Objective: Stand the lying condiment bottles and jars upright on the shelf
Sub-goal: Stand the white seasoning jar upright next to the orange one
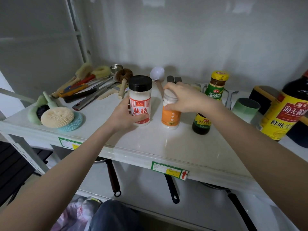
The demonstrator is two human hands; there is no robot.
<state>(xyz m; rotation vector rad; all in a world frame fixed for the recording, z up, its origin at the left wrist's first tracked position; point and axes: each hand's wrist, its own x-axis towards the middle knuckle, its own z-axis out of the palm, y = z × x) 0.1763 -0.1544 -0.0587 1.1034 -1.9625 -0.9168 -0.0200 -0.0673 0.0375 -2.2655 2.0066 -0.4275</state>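
Both jars upright on the shelf [166, 147]

My left hand [124, 116] grips the black-capped jar [140, 100]; my right hand [185, 99] clasps the orange-labelled jar [170, 118] by its white cap.

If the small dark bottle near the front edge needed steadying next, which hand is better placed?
Right, probably. The right hand grips the orange-label jar right beside the dark bottle; the left hand holds the red-label jar farther away.
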